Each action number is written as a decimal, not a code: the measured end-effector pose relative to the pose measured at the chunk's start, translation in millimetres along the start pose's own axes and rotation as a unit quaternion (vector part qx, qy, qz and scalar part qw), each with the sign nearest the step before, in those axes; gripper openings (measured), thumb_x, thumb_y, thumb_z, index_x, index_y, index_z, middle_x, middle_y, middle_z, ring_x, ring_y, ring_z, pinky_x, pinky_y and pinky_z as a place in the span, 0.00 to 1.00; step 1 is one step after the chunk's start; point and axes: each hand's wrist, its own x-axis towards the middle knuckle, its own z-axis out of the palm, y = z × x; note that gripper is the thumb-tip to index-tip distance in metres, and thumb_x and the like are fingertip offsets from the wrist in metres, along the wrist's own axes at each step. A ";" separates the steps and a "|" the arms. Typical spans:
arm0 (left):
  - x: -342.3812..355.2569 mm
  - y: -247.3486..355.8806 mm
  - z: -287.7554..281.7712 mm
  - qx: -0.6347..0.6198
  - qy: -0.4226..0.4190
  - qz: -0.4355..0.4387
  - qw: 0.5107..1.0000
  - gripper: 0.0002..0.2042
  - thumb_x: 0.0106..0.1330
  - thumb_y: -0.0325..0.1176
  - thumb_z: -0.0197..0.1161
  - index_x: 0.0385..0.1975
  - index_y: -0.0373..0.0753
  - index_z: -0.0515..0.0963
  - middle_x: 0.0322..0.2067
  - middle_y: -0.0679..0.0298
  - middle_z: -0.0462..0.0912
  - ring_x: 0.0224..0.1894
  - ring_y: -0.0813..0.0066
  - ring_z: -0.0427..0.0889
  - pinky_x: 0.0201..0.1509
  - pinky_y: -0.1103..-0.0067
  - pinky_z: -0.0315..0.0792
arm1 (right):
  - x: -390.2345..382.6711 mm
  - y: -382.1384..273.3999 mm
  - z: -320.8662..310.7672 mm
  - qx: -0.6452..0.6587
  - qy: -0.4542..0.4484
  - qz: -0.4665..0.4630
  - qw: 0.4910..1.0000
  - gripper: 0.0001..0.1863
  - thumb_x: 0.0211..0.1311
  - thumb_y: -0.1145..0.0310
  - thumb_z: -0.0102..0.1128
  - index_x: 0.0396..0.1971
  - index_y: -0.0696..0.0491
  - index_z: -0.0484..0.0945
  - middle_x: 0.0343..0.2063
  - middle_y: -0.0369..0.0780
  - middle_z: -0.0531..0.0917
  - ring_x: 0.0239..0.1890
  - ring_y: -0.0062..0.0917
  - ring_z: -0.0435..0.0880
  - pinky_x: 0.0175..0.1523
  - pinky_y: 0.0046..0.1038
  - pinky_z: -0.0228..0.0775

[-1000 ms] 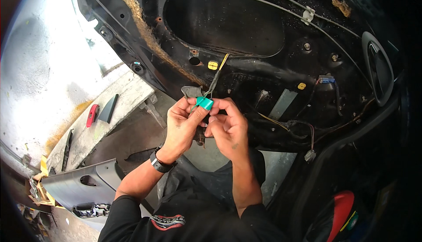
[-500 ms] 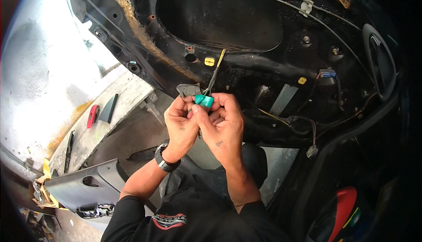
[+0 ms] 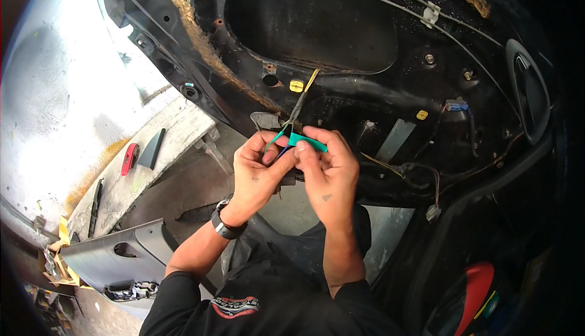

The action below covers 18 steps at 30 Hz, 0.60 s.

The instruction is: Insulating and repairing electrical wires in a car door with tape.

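A dark-wrapped wire bundle with a yellow end hangs from the black car door. Below its wrapping, a green wire and a blue wire run down to my left hand, which is closed round them. In my right hand, a strip of green tape is pinched between thumb and fingers. One end of the tape lies against the wires and the rest stretches to the right. Beside the bundle, just above my left fingers, is a grey flap-like piece.
The bare door shell fills the far side, with a blue connector and a dangling plug. To the left, a worn board carries a red-handled tool and a dark wedge-shaped piece. A grey door panel leans below.
My right hand has moved right, away from my left, drawing the green tape out into a longer strip. The green and blue wires now show between my hands. The view has shifted slightly.
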 end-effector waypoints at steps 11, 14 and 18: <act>6.3 7.8 -11.4 -0.135 -0.087 -0.127 0.979 0.09 0.69 0.36 0.62 0.34 0.35 0.80 0.20 0.74 0.72 0.21 0.88 0.65 0.27 0.84 0.64 | 13.9 5.0 -19.3 0.026 -0.056 0.086 0.994 0.07 0.63 0.72 0.63 0.33 0.60 0.79 0.20 0.35 0.80 0.20 0.12 0.78 0.24 0.16 0.66; 8.2 7.0 -12.5 -0.151 -0.103 -0.152 0.971 0.09 0.70 0.36 0.62 0.34 0.35 0.80 0.19 0.74 0.71 0.21 0.88 0.63 0.27 0.84 0.63 | 14.6 14.1 -19.7 0.025 -0.051 0.101 0.993 0.07 0.63 0.71 0.63 0.33 0.60 0.79 0.18 0.34 0.79 0.19 0.12 0.78 0.23 0.16 0.66; 14.6 7.8 -15.2 -0.202 -0.131 -0.232 0.943 0.09 0.70 0.35 0.60 0.33 0.35 0.80 0.20 0.75 0.71 0.21 0.88 0.62 0.27 0.84 0.63 | 22.5 16.0 -14.5 -0.004 -0.053 0.113 0.992 0.07 0.63 0.70 0.63 0.33 0.60 0.79 0.16 0.33 0.79 0.18 0.12 0.77 0.22 0.16 0.66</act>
